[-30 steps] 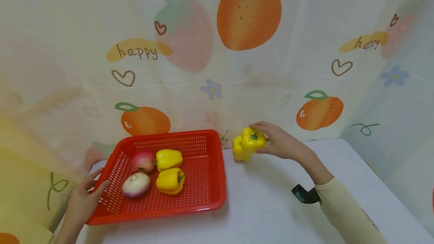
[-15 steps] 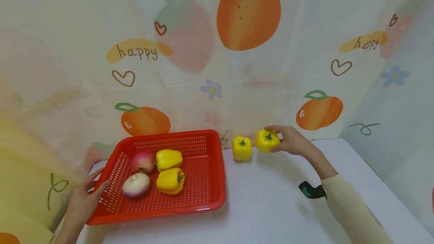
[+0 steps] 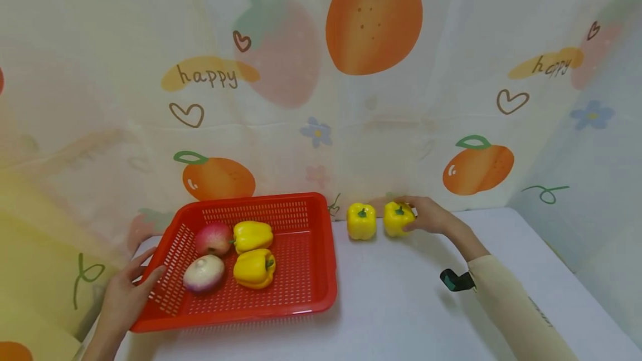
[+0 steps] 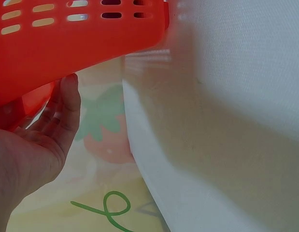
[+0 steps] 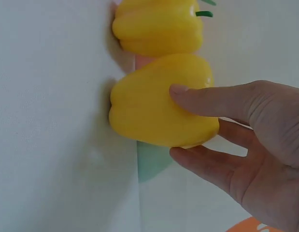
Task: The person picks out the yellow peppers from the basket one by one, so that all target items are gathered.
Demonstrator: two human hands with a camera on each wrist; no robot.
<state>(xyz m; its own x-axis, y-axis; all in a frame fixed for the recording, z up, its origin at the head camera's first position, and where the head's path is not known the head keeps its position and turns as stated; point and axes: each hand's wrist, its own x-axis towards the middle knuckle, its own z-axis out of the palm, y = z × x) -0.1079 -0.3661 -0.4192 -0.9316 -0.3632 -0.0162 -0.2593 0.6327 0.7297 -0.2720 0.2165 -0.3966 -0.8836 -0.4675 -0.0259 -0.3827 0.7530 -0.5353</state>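
Observation:
My right hand [image 3: 428, 216] grips a yellow bell pepper [image 5: 156, 104], thumb on one side and fingers on the other. The pepper stands upright at the back of the table, stem up. Just left of it stands a second yellow bell pepper [image 3: 361, 222], a narrow gap between them. At the left, my left hand [image 3: 125, 294] holds the rim of a red plastic basket [image 3: 328, 272]; in the left wrist view its fingers [image 4: 69, 96] curl at the rim. Inside the basket lie two yellow bell peppers [image 3: 254, 268], a reddish apple [image 3: 213, 237] and a white-and-purple turnip [image 3: 204, 273].
The white table [image 3: 401, 305] ends at the back against a printed fabric curtain [image 3: 291, 149], close behind the standing peppers. Fabric also hangs along both sides. A dark band-like device [image 3: 456, 281] sits at the right sleeve [image 3: 506, 299].
My right hand has carried the pepper rightward from in front of the other standing pepper, then lowered it to the table beside that one. My left hand has stayed on the basket rim.

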